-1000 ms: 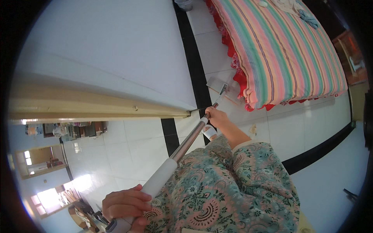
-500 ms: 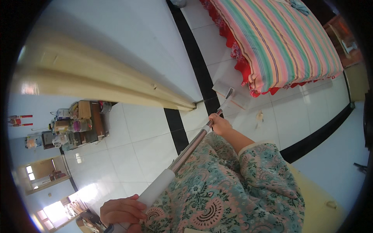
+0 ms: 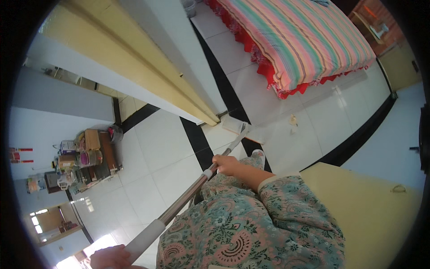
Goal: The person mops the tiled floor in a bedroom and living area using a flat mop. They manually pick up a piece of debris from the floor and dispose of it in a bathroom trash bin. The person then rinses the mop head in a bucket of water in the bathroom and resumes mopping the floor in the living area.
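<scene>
A long-handled flat mop runs slantwise across the view, its metal pole (image 3: 182, 201) passing in front of my patterned clothing. My right hand (image 3: 227, 165) is wrapped around the pole partway down. Down at the lower left, my left hand (image 3: 110, 257) grips the end of the white handle sleeve (image 3: 145, 235); part of that hand is cut off by the dark rim. The pale rectangular mop head (image 3: 234, 124) lies flat on the floor, across the black floor strip beside the yellow door frame (image 3: 204, 112).
A bed with a striped cover (image 3: 309, 49) and red frill stands at the far right. A small pale scrap (image 3: 293, 120) lies on the white tiles. To my right is a yellow door (image 3: 358, 201). Boxes and bags (image 3: 85, 152) crowd a shelf at left. A bucket (image 3: 190, 8) sits far off.
The mop head has come back from near the bed, leftward and closer to me, onto the black strip. Both hands have moved left with the pole, and the view has shifted.
</scene>
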Action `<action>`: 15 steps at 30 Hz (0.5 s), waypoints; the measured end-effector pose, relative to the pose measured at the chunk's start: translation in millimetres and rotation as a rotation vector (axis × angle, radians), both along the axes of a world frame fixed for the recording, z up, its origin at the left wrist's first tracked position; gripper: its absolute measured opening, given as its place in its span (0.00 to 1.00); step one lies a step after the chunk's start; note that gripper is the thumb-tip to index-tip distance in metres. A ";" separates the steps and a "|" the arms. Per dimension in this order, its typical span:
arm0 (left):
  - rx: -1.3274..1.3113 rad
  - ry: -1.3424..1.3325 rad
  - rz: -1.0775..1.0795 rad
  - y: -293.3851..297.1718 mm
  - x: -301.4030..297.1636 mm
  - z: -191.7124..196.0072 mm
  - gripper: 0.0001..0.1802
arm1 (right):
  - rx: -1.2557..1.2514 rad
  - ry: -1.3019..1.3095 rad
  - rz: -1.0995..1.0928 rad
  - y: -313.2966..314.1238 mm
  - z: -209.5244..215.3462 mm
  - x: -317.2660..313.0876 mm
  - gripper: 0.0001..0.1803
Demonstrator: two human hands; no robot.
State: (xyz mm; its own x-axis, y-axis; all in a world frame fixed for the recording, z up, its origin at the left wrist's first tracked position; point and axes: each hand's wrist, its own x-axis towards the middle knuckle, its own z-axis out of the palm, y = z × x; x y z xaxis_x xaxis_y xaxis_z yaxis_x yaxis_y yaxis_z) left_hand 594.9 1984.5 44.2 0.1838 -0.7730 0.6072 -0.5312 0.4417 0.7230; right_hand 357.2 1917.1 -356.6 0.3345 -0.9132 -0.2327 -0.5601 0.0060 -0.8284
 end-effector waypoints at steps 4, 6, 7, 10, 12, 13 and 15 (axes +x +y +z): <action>-0.076 -0.109 -0.037 11.6 -15.3 18.6 0.18 | -0.059 0.076 0.064 5.7 17.6 5.8 0.09; -0.004 -0.051 -0.216 14.7 5.4 23.4 0.18 | -0.074 0.088 0.072 10.0 26.3 -14.4 0.10; -0.085 -0.049 -0.181 16.0 -9.9 23.6 0.17 | -0.084 0.104 0.078 12.0 33.3 -24.8 0.11; -0.028 0.128 -0.425 10.3 -15.1 36.7 0.14 | -0.088 0.104 -0.017 16.4 55.7 -72.6 0.09; 0.104 0.251 -0.588 5.3 -27.1 40.5 0.13 | -0.110 0.133 -0.112 25.1 68.0 -110.7 0.08; 0.100 0.308 -0.676 -0.7 -33.6 36.8 0.13 | -0.121 0.173 -0.146 29.9 70.0 -132.9 0.08; 0.260 0.216 -0.707 -13.5 -41.7 32.6 0.14 | -0.129 0.238 -0.223 38.7 74.0 -181.0 0.08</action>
State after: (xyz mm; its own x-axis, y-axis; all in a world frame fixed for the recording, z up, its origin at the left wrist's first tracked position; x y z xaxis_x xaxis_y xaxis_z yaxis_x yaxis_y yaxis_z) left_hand 553.3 1971.1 76.8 -0.3115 -0.8632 0.3974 -0.0227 0.4248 0.9050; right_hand 176.2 1955.8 -282.6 0.0738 -0.9847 -0.1581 -0.7343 0.0537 -0.6767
